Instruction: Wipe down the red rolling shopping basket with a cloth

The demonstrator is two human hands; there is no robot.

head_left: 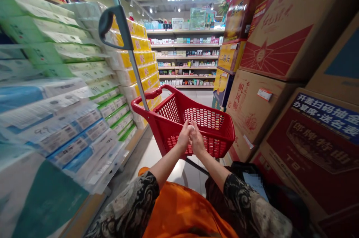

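Between stacked paper packs [98,110] on one side and piled cartons [269,39] on the other, the person's two hands meet in front of a red shopping basket [224,133]. The left hand [183,137] and the right hand [198,142] press together, fingers partly curled and overlapping, with a small white thing [191,127] showing between them at the top. It could be a crumpled tissue, but too little of it shows to tell. Nor can I tell which hand has hold of it, or how tightly either one closes.

Behind the hands, the basket stands upright in the aisle, its pierced sides tilting outward. A slim pole [138,77] rises from its near left corner to a grey looped handle [125,24], which neither hand touches. Farther back, shelves [185,46] carry rows of small goods.

The step in hand looks like rubbing or squeezing the white thing between the palms. As I judge it, any next move calls for parting the hands while one keeps a light pinch on it.
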